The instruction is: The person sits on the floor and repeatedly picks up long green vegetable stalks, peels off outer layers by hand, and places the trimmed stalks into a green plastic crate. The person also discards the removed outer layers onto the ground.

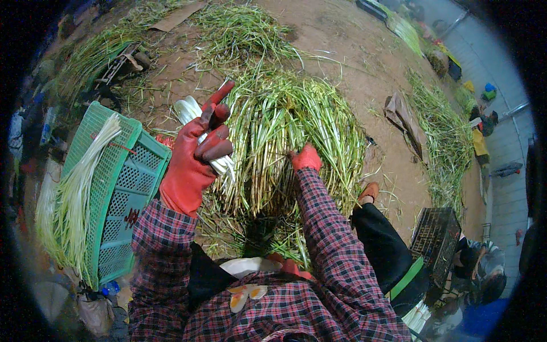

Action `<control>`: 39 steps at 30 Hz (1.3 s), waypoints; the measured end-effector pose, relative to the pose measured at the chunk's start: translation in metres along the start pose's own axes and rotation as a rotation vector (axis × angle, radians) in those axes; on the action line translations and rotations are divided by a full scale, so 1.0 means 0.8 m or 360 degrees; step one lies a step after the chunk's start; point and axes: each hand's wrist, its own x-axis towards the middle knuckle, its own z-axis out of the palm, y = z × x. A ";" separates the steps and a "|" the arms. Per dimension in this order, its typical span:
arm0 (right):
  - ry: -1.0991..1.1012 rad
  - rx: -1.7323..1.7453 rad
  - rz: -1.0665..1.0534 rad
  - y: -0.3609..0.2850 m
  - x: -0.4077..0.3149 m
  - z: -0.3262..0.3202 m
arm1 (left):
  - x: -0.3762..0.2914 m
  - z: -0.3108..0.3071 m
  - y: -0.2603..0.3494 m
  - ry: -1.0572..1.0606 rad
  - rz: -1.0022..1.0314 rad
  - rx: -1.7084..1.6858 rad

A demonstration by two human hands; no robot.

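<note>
My left hand (pixel 188 166), in a red rubber glove, is raised over the near left side of a heap of long leafy stalks. It holds a small bundle of peeled white stalks (pixel 186 109) against the palm, with the index finger stretched out. The bundle's cut ends show beyond the fingers. My right hand (pixel 307 158), also gloved in red, reaches into the heap of green and yellowish stalks (pixel 265 124) on the ground. Its fingertips touch the stalks but are partly hidden, so whether they grip any is unclear.
A green plastic crate (pixel 124 196) stands at my left with bundled pale stalks (pixel 85 192) on it. A dark crate (pixel 436 239) is at right, near a person (pixel 478 265). More stalk heaps (pixel 243 34) lie ahead; a brown cloth (pixel 406 122) lies on the earthen floor.
</note>
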 end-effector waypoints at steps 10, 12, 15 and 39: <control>-0.0174 0.0159 -0.1149 0.134 -0.209 0.065 | 0.001 -0.016 0.002 0.0008 -0.0030 0.0043; -0.0862 -0.0327 -0.1102 0.168 -0.272 0.100 | 0.001 -0.020 -0.002 -0.0055 -0.0031 0.0105; -0.1543 -0.0664 -0.0746 0.212 -0.301 0.131 | 0.000 -0.020 -0.008 -0.0078 -0.0079 0.0165; 0.0042 0.1980 -0.0367 0.100 -0.119 -0.101 | -0.006 0.004 -0.038 0.0455 -0.0147 0.0805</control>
